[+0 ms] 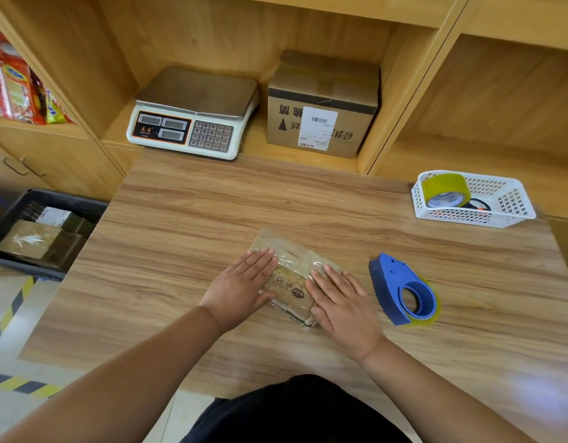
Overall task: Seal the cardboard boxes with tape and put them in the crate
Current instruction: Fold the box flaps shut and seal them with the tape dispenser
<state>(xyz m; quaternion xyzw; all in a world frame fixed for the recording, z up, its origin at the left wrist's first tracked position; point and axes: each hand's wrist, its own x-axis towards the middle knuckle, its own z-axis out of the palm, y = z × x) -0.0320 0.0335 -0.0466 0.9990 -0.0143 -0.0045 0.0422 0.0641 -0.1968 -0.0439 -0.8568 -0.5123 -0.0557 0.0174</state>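
From the head camera, a small flat cardboard box [289, 284] lies near the middle of the desk [186, 225], turned at an angle and shiny with clear tape. Both hands rest on top of it. The left hand [241, 287] covers its left side and the right hand [343, 300] its right side, with a strip of the box showing between them.

The left fingers [260, 260] are straight and close together, laid flat on the box. The right fingers [333, 279] are also straight, slightly spread and pressed flat. Neither hand curls round anything.

A blue tape dispenser [404, 292] lies on the desk just right of the right hand, apart from it. A dark crate [65, 197] on the floor to the left holds sealed boxes [28, 239].

The hands hide the box's side edges, and its print is too blurred to read. The crate's left end is cut off by the frame.
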